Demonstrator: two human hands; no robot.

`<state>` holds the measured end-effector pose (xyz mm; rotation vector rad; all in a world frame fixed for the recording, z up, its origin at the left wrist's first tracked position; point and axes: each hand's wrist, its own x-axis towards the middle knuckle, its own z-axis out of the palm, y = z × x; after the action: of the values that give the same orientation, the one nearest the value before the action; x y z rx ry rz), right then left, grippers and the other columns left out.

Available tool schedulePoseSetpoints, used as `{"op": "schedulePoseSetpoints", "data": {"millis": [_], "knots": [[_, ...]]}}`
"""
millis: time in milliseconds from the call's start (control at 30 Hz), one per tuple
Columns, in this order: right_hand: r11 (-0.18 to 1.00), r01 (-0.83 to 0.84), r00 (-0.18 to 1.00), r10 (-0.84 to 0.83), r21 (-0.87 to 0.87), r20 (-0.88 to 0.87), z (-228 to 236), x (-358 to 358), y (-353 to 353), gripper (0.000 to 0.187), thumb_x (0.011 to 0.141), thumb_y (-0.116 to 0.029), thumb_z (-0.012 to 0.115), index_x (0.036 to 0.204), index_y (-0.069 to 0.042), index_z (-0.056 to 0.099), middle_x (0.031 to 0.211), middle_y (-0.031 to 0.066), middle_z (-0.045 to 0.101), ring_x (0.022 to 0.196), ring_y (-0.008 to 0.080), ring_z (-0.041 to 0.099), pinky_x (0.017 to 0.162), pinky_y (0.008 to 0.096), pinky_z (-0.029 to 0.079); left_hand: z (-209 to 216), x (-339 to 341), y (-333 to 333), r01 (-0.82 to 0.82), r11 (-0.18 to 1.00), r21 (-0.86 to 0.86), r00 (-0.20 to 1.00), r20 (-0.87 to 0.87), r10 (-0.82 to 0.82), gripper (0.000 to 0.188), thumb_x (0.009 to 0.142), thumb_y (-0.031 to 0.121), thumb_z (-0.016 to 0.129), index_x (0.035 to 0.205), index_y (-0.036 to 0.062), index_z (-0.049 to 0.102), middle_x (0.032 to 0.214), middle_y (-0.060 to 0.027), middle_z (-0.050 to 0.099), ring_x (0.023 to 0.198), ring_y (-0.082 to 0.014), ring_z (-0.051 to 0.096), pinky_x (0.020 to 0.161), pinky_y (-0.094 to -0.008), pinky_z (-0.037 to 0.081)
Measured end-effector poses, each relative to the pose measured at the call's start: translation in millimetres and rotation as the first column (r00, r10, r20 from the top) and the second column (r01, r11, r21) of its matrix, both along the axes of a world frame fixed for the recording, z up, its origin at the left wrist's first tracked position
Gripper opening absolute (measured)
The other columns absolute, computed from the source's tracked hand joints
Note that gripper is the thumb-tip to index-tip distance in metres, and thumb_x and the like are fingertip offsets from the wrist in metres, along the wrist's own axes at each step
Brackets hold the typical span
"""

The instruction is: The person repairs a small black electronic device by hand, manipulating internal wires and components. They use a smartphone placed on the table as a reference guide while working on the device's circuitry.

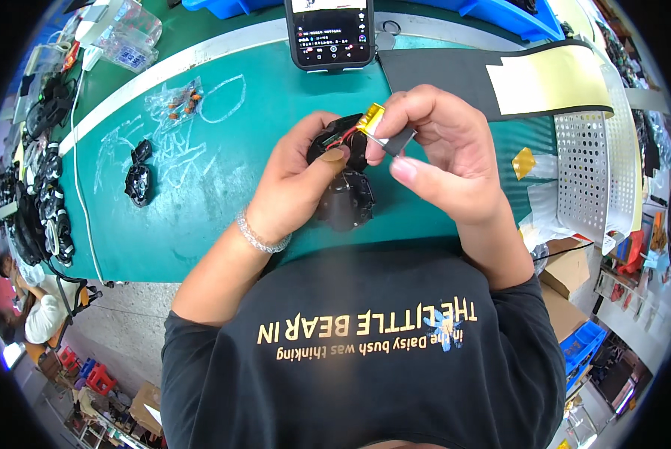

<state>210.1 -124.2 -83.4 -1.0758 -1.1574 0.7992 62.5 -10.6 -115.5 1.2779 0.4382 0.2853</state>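
My left hand (298,168) is closed round an opened black plastic housing (343,202), its thumb lying across the upper part. Red wires (341,141) run out of the housing to a small battery pouch (371,120) with yellow tape at its end. My right hand (448,146) pinches this battery between thumb and fingers, just to the right of the housing. A small dark pad (400,141) shows at the fingertips of that hand; whether it is stuck to the battery I cannot tell. Another black housing (137,173) lies apart on the green table.
A phone (332,34) stands at the table's far side. Left of it lies a bag of small orange-brown parts (177,102). A white perforated tray (584,168), a black sheet (448,78) and a yellow tape piece (524,163) are to the right. Cables (40,198) bunch at far left.
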Motion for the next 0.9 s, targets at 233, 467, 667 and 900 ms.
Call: {"op": "schedulePoseSetpoints", "data": {"millis": [233, 467, 667, 900], "knots": [[0.930, 0.368, 0.848, -0.328, -0.017, 0.416, -8.8, 0.7, 9.5, 0.020, 0.087, -0.003, 0.053, 0.106, -0.002, 0.052, 0.083, 0.0101, 0.058, 0.069, 0.0183, 0.055, 0.061, 0.0286, 0.043, -4.1, -4.6, 3.9, -0.167, 0.894, 0.416, 0.986, 0.055, 0.158, 0.023, 0.087, 0.011, 0.053, 0.106, -0.0009, 0.049, 0.080, -0.0053, 0.059, 0.068, -0.0087, 0.053, 0.061, -0.0233, 0.043], [0.870, 0.436, 0.745, -0.205, -0.231, 0.635, -10.0, -2.6, 13.7, 0.016, 0.090, -0.008, 0.047, 0.104, -0.004, 0.053, 0.086, 0.0144, 0.058, 0.071, 0.0292, 0.056, 0.064, 0.0344, 0.044, 3.3, -6.2, -0.4, -0.167, 0.748, 0.642, 0.984, 0.063, 0.166, 0.025, 0.084, 0.006, 0.052, 0.107, -0.0005, 0.047, 0.074, -0.0134, 0.059, 0.057, -0.0205, 0.057, 0.055, -0.0294, 0.045], [0.925, 0.361, 0.860, -0.380, 0.120, 0.340, -29.1, -14.8, 23.0, 0.016, 0.092, -0.009, 0.044, 0.103, -0.002, 0.053, 0.086, 0.0112, 0.056, 0.077, 0.0218, 0.055, 0.070, 0.0299, 0.043, 3.7, -3.4, -3.8, -0.068, 0.737, 0.673, 0.993, -0.026, 0.116, 0.034, 0.077, 0.002, 0.053, 0.110, 0.0006, 0.045, 0.072, -0.0197, 0.060, 0.061, -0.0364, 0.059, 0.055, -0.0417, 0.047], [0.954, 0.275, 0.929, -0.296, 0.121, 0.222, -21.7, -32.3, 17.9, 0.016, 0.089, -0.009, 0.050, 0.101, 0.001, 0.050, 0.088, 0.0106, 0.053, 0.079, 0.0206, 0.054, 0.071, 0.0296, 0.044, -0.8, -2.9, -8.3, -0.009, 0.683, 0.730, 0.997, -0.049, 0.066, 0.039, 0.078, 0.005, 0.053, 0.115, 0.0017, 0.041, 0.072, -0.0206, 0.060, 0.065, -0.0405, 0.059, 0.056, -0.0470, 0.045]]}}
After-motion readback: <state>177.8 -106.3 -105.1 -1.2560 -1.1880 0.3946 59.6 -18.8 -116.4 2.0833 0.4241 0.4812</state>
